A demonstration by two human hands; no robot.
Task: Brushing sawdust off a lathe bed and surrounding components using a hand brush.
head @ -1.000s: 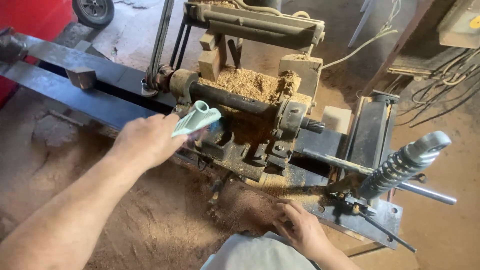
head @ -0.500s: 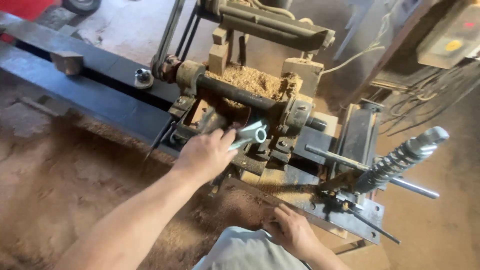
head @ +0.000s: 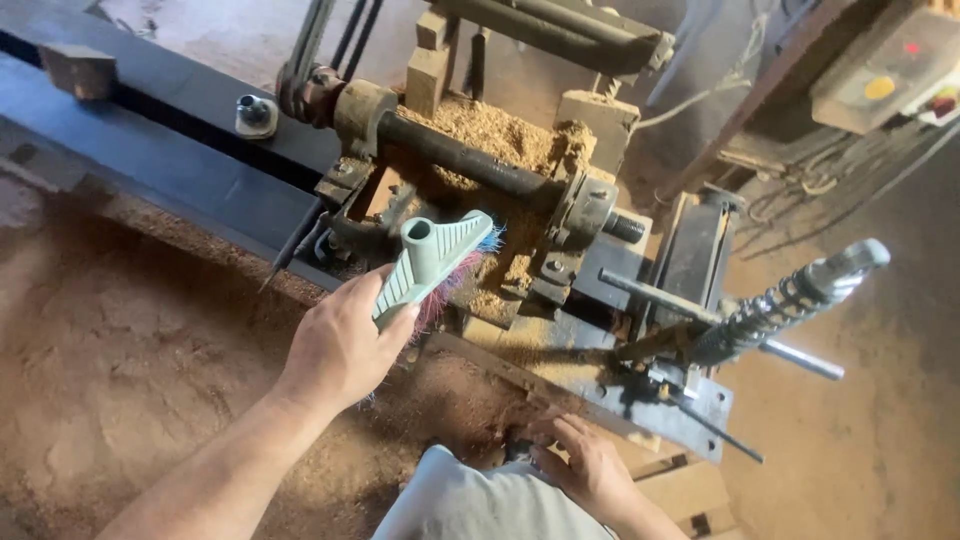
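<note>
From the head camera, your left hand (head: 340, 345) is closed around the base of a pale green brush head (head: 432, 260), fingers wrapped under it and thumb along its side. The brush points toward one o'clock from your fist, its pink and blue bristles (head: 455, 285) facing down against the sawdust (head: 500, 135) heaped on the wood-turning machine (head: 480, 190). The brush sits just in front of the dark round shaft (head: 460, 160), over the machine's lower frame.

Your right hand (head: 585, 465), at five o'clock from the left, rests with fingers curled loosely on the edge of the machine bed (head: 680, 420), near a small dark part; I cannot tell whether it grips anything.

Compared with half a second ago, the brush has turned: its hollow socket now faces up and the bristles show, and your left hand sits a little lower and further left. The right hand has stayed put.
</note>
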